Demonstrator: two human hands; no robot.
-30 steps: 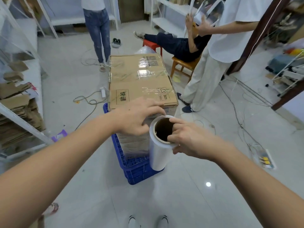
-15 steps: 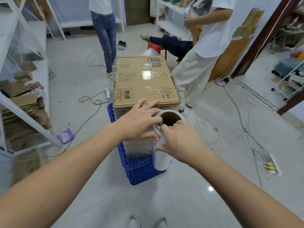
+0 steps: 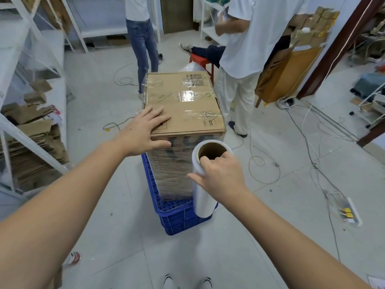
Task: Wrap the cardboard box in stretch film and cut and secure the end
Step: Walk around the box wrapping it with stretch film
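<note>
The cardboard box is stood upright in a blue crate on the floor, its near side already covered in film. The left hand is laid flat — fingers straight and spread — on the box's near left top corner, thumb on the near side. The stretch film roll is held upright just beside the box's near right edge by the right hand, with fingers hooked into the cardboard core and the thumb pressed outside.
</note>
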